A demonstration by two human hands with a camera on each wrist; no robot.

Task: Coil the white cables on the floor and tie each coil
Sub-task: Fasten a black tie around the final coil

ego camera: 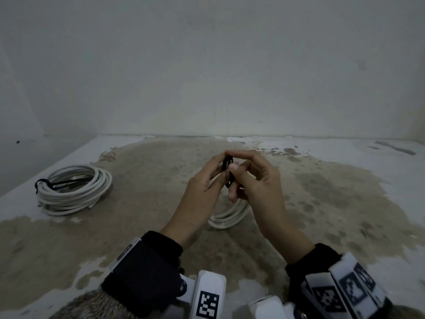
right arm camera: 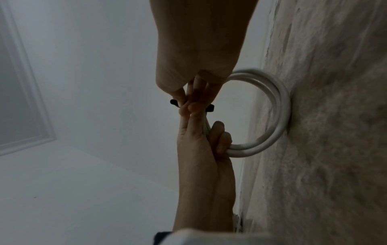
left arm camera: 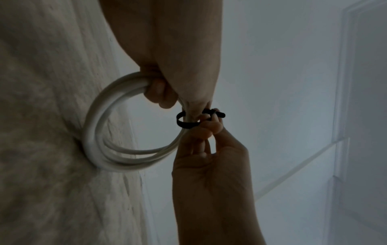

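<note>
On the stained floor [ego camera: 142,226], near the base of the pale wall [ego camera: 207,65], two white cable coils are present. Landmark for this report: the small coil [ego camera: 227,218], which stands upright on its edge, its lower arc touching the floor and its upper part raised between both hands.

Left hand [ego camera: 202,187]: the lower fingers are curled round the strands of the small coil, as the wrist views show, while thumb and forefinger meet at the top of the coil on the black tie [ego camera: 228,171]. Grip is firm; fingers are together, not spread.

Right hand [ego camera: 255,183]: thumb and forefinger pinch the black tie from the opposite side, fingertips touching those of the left hand. The remaining fingers are loosely bent beneath the pinch. In the left wrist view the tie forms a closed band around the bundled strands, with a short end projecting just beside the fingertips. Whether the tie is fully fastened cannot be told.

Left of the small coil, well apart from it, lies the large coil [ego camera: 76,189], flat on the floor. A black tie strap [ego camera: 49,184] wraps its left edge, the tail lying across the coil opening.

Both wrists carry dark cuffs [ego camera: 147,268] with white marker blocks [ego camera: 208,295].
</note>
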